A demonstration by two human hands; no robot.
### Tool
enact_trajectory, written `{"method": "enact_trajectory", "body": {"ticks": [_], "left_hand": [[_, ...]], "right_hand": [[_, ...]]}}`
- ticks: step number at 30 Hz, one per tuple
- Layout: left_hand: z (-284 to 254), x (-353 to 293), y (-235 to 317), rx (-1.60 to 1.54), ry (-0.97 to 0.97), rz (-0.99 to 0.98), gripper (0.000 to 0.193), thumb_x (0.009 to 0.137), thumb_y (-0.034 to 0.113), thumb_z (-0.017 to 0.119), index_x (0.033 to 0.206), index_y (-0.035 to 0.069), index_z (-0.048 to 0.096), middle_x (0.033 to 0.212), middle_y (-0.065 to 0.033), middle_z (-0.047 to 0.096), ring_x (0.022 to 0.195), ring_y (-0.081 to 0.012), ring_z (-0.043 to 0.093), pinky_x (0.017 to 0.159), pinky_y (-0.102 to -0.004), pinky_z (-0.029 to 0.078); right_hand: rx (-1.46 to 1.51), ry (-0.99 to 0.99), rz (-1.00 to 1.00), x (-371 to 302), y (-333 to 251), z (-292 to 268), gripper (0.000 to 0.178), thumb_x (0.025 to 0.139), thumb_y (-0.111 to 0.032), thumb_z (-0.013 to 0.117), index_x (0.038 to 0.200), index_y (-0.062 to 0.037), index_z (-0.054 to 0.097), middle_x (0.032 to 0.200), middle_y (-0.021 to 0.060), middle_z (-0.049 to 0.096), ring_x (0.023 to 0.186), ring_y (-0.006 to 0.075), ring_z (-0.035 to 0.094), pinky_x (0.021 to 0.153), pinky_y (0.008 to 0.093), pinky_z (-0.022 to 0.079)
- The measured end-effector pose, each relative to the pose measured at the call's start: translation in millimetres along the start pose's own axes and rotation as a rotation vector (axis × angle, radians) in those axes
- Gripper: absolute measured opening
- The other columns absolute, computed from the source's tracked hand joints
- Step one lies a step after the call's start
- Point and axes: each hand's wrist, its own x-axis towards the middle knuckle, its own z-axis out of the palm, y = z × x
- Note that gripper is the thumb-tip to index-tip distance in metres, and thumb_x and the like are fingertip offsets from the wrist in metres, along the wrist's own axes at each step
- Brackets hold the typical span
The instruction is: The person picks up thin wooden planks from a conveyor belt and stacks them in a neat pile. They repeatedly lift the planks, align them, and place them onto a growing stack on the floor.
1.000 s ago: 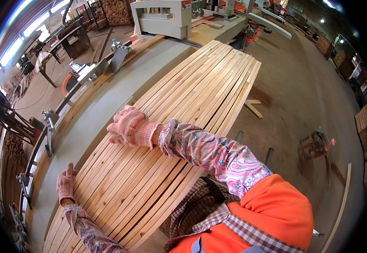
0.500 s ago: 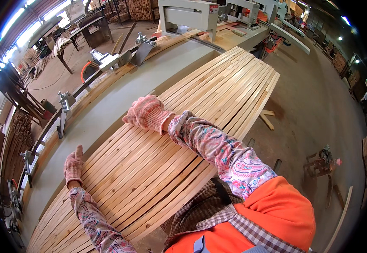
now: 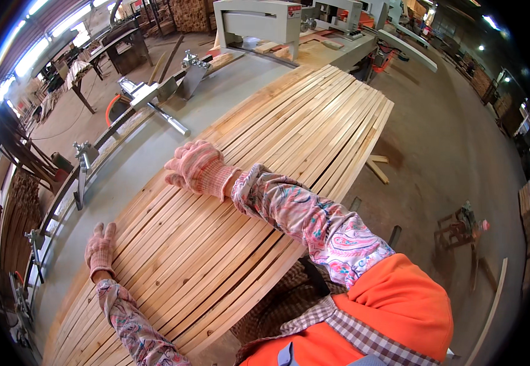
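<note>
A wide layer of long, narrow pale wooden strips point(image 3: 210, 238) lies side by side in front of me, some with dark gaps between them. A broader wooden board point(image 3: 246, 116) runs along their far edge. My right hand point(image 3: 199, 168), in a pink knit glove, is curled over this far edge, its fingertips partly hidden. Farther left, my left hand point(image 3: 101, 249), gloved alike, rests by the same edge with its fingers stretched out. Beyond both hands is the smooth grey machine table point(image 3: 149, 146).
Metal clamps point(image 3: 82, 165) line the table's far side, and a shiny rod point(image 3: 170, 119) sticks out over it. A grey machine frame point(image 3: 259, 21) stands at the far end. Wood offcuts point(image 3: 377, 168) and a small stool-like object point(image 3: 460, 229) are on the floor at right.
The broader board has come from the clamps across the table to the strips' far edge. The shiny rod now extends over the table. My left fingers have spread; both hands have shifted slightly left.
</note>
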Motion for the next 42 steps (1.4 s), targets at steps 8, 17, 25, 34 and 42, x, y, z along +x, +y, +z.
{"method": "enact_trajectory", "body": {"ticks": [8, 17, 25, 34, 42], "left_hand": [[-4.1, -2.4, 9.9, 0.194, -0.068, 0.149, 0.033, 0.102, 0.036, 0.043, 0.124, 0.018, 0.060, 0.120, -0.0159, 0.067, 0.111, -0.0372, 0.062, 0.097, -0.0460, 0.048], [-14.0, -10.8, 24.7, 0.002, 0.055, -0.035, 0.042, 0.102, 0.045, 0.041, 0.113, 0.012, 0.064, 0.111, -0.0174, 0.069, 0.101, -0.0393, 0.065, 0.088, -0.0472, 0.050], [-22.0, -13.3, 21.5, -0.261, 0.013, -0.159, 0.057, 0.095, 0.060, 0.050, 0.100, 0.007, 0.071, 0.096, -0.0198, 0.071, 0.096, -0.0388, 0.066, 0.083, -0.0467, 0.049], [20.5, 4.3, -30.5, 0.264, -0.017, 0.291, 0.042, 0.104, 0.029, 0.048, 0.145, 0.029, 0.039, 0.104, -0.0168, 0.071, 0.096, -0.0377, 0.067, 0.083, -0.0483, 0.054], [19.4, 8.6, -9.0, 0.042, -0.014, 0.148, 0.061, 0.100, 0.062, 0.034, 0.115, 0.013, 0.068, 0.105, -0.0206, 0.071, 0.099, -0.0418, 0.065, 0.089, -0.0487, 0.050]], "right_hand": [[-0.005, -0.130, 0.055, 1.9, -0.3, -7.9, 0.045, 0.101, -0.055, 0.043, 0.122, -0.0223, 0.065, 0.126, 0.0125, 0.063, 0.119, 0.0298, 0.060, 0.101, 0.0450, 0.045], [0.041, -0.091, 0.040, -0.4, 1.9, -8.2, 0.049, 0.100, -0.055, 0.044, 0.119, -0.0181, 0.070, 0.126, 0.0108, 0.064, 0.120, 0.0289, 0.059, 0.099, 0.0445, 0.046], [-0.017, 0.337, -0.129, -4.3, 11.6, 16.6, 0.039, 0.094, -0.053, 0.054, 0.107, -0.0203, 0.071, 0.110, 0.0060, 0.066, 0.117, 0.0243, 0.056, 0.104, 0.0425, 0.039], [-0.033, -0.129, -0.042, 1.8, -1.9, -7.6, 0.046, 0.101, -0.053, 0.044, 0.124, -0.0212, 0.069, 0.127, 0.0081, 0.064, 0.123, 0.0263, 0.056, 0.103, 0.0415, 0.040], [-0.038, -0.160, -0.002, 0.7, -3.6, -9.5, 0.048, 0.102, -0.055, 0.041, 0.124, -0.0232, 0.067, 0.127, 0.0056, 0.065, 0.125, 0.0234, 0.055, 0.108, 0.0403, 0.038]]}}
